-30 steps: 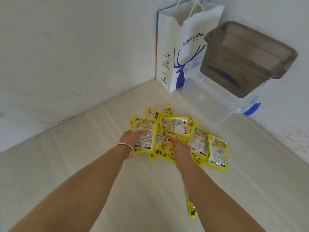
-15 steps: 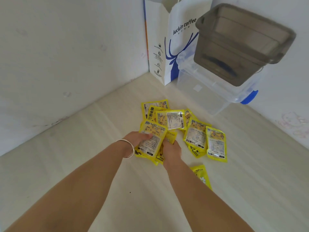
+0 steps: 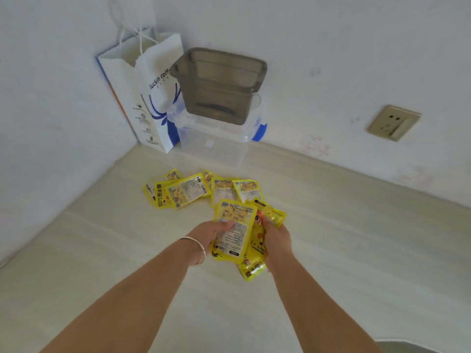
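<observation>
A bundle of yellow hand-warmer packets [image 3: 254, 240] sits between the two hands, raised off the pale floor [image 3: 102, 250]; the left hand [image 3: 212, 233] is at its left edge and the right hand [image 3: 276, 242] at its right edge, both touching it.

The left forearm comes in from the lower left with a silver bangle [image 3: 197, 247] at the wrist; its thumb lies across the face of the top packet [image 3: 233, 225] and the fingers pass behind, so it pinches that packet from the side. The right forearm comes in from the lower right; the back of that hand faces the camera and its fingers curl round the packets underneath; how many it holds cannot be told.

The top packet shows its printed back; its long axis runs away from the person, the far end leaning slightly right. One lower packet sticks out toward the camera below the right wrist; another fans out to the right past the fingertips.

Beyond the hands, loose packets [image 3: 178, 191] lie overlapping on the floor, spread from left to right. In the corner stands a white luckin coffee paper bag [image 3: 153, 98]; just right of it is a clear storage box [image 3: 214, 146] with a blue latch, and a smoky grey tub [image 3: 219, 82] rests on top of it; further right, a wall socket [image 3: 393, 122].
</observation>
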